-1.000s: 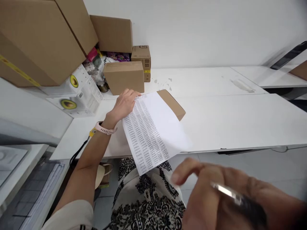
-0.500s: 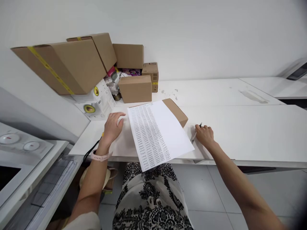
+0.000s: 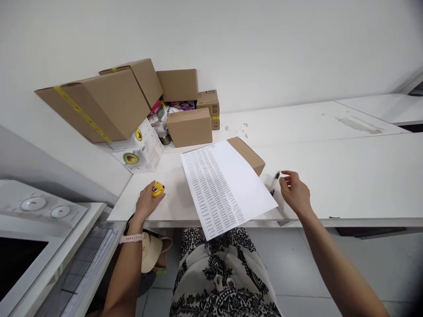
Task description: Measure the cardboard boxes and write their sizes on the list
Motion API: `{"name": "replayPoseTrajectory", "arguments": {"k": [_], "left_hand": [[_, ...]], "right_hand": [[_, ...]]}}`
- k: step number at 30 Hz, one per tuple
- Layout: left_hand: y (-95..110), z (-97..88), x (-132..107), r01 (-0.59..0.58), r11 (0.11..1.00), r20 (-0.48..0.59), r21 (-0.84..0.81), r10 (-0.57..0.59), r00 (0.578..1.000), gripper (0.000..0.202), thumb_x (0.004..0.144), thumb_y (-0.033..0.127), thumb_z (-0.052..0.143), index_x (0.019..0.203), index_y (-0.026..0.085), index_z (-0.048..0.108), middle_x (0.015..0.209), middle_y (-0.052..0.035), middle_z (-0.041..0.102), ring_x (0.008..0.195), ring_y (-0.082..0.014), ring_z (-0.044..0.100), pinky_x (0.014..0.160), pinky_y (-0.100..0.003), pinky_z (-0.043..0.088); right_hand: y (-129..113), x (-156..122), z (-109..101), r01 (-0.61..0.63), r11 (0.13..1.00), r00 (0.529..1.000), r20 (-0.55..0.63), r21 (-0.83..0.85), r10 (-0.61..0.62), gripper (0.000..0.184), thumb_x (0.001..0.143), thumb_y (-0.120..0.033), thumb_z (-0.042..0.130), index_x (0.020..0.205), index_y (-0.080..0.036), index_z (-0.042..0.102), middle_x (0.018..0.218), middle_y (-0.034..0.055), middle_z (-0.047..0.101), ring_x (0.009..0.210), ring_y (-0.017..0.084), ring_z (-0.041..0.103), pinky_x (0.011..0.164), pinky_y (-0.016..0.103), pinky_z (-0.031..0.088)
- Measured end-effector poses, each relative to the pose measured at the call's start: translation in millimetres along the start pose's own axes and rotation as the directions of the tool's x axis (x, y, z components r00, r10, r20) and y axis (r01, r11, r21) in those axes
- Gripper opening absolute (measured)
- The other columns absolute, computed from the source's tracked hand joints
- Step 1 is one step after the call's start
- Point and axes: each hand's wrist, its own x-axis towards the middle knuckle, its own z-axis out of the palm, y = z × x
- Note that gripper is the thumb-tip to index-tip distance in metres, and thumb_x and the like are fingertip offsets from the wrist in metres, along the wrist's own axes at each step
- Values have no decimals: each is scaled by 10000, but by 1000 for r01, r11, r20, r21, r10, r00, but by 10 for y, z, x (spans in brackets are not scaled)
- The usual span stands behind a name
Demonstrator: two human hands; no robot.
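Observation:
My left hand (image 3: 147,201) is closed around a yellow tape measure (image 3: 157,189) on the left part of the table, near its front edge. A sheet of paper (image 3: 228,187) with columns of handwritten entries rests tilted over a closed cardboard box (image 3: 251,156), its lower corner sticking out past the table edge. Just right of the sheet lies a pen (image 3: 276,177) with a dark end. My right hand (image 3: 295,191) is beside the pen, its thumb and fingers apart and nothing between them.
Cardboard boxes (image 3: 190,127) are stacked at the back left, some on white cartons (image 3: 140,154) with avocado pictures. Packets and a small tin (image 3: 165,139) sit among them. A white appliance with dials (image 3: 33,204) stands at the far left. The white table (image 3: 346,176) stretches right along the wall.
My left hand has moved down and left and taken hold of the tape measure. My right hand has let go of the pen and shifted slightly right of it. The view has shifted somewhat.

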Motion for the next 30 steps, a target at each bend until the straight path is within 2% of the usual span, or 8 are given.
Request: {"name": "replayPoseTrajectory", "arguments": {"k": [5,9,12,14,16,21,25,30], "left_hand": [[279,88,98,69,962,-109,-264,-100,989,571,801,421,671,1305,157,618,1287,-206,623,1318,-421,463,1104,-539,361],[494,61,-61,110,813,-68,-572,-181,981,662,797,561,616,1295,125,585,1107,-157,680,1072,-330,638,910,-445,518],[707,-24,-328,124,587,29,-800,-169,985,641,840,611,575,1283,148,575,1078,-108,694,846,-223,686,700,-322,540],[858,-83,-532,125,370,79,-921,-136,988,594,799,573,684,1225,167,608,1055,-81,698,776,-187,678,637,-279,518],[978,-116,-724,128,261,104,-957,-102,989,563,764,530,756,1184,174,636,1027,-68,703,753,-178,672,616,-268,519],[1010,-82,-1047,200,243,180,-949,-104,978,537,708,506,815,1136,208,683,996,-60,730,759,-204,682,580,-275,555],[938,-40,-1074,286,266,253,-920,-153,955,508,631,479,853,1058,237,720,988,-55,758,755,-237,700,565,-299,581],[1067,-12,-992,307,313,265,-899,-169,949,444,608,446,838,1007,277,741,961,-36,766,735,-260,706,547,-325,590]], "right_hand": [[-115,-358,-114,-238,815,968,199,528,153,471,906,-591,559,1117,-177,638,940,118,727,824,236,697,723,372,560],[-345,-562,-259,-448,597,848,528,666,46,698,898,-781,433,1088,-164,697,892,132,726,737,222,678,581,332,573],[-563,-648,-311,-364,651,827,552,666,-102,543,857,-675,644,1058,-178,726,912,107,726,709,189,639,539,293,565],[-661,-673,-308,-245,684,863,476,687,-169,426,809,-571,761,981,-182,727,810,60,689,654,162,590,507,273,541],[-659,-660,-297,-122,685,933,319,718,-168,366,809,-536,774,904,-190,704,698,16,619,578,137,534,476,267,502],[-130,-461,-372,12,643,997,-61,765,53,340,815,-525,757,879,-212,644,701,-6,574,551,119,492,478,267,453],[545,-338,-512,-77,638,960,-116,766,255,412,717,-558,772,858,-212,598,671,-24,539,528,107,440,454,259,401],[1172,-348,-587,-322,752,887,-95,575,452,406,713,-555,670,861,-186,586,559,-42,484,470,115,401,443,273,353]]}}
